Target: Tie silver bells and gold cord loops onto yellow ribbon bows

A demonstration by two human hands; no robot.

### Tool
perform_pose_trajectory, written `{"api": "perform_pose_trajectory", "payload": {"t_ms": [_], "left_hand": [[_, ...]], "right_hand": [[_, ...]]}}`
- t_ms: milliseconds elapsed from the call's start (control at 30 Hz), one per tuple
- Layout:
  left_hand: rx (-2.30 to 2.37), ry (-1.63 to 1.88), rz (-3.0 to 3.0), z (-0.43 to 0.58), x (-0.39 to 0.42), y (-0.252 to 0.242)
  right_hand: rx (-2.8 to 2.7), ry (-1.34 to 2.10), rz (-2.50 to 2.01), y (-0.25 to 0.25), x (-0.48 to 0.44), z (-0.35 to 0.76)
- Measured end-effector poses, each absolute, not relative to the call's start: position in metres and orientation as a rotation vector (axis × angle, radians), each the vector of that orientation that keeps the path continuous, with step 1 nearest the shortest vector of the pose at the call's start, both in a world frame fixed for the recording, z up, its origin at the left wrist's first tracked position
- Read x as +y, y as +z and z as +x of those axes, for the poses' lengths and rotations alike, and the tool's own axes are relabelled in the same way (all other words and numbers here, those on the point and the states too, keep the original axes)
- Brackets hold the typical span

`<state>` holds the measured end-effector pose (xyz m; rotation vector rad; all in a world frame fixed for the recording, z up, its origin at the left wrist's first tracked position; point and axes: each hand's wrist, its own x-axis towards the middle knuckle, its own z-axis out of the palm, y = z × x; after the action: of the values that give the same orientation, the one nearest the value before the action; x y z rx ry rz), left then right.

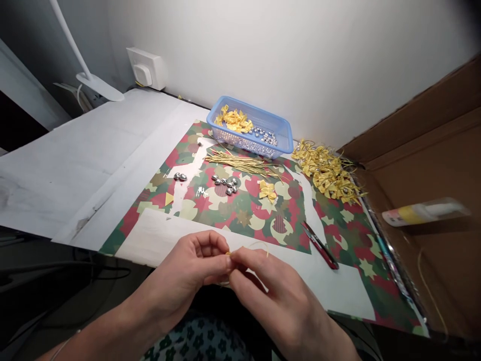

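Thin bracelet (60, 347) on left arm (120, 321); dark-flowered garment (199, 341).

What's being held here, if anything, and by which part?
The left hand and right hand together pinch a small yellow piece; the gripped part is hidden.

At the upper left of the frame we see a white lamp base (98, 87), with a white wall socket (147, 67) to its right. At the right edge, we find a blurred, tilted bottle (417, 212) before brown cardboard (443, 163).

We see shiny, metal-looking beads (224, 181), satiny cloth bows (267, 190), a smooth plastic basket (240, 141), matt cardboard (451, 165) and torn, slightly glossy printed paper (244, 218).
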<state>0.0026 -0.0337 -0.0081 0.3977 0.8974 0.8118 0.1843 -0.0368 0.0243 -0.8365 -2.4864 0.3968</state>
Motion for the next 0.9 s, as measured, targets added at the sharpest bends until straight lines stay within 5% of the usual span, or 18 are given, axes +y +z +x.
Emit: {"api": "perform_pose_trajectory", "payload": {"t_ms": [467, 900], "left_hand": [[0.884, 0.859, 0.421, 0.005, -0.035, -0.011], [1.127, 0.924, 0.817, 0.012, -0.035, -0.004]], "right_hand": [[-2.502, 0.184, -0.823, 0.019, -0.043, 0.18], [-2.091, 0.75, -0.919, 0.017, -0.031, 0.185]]}}
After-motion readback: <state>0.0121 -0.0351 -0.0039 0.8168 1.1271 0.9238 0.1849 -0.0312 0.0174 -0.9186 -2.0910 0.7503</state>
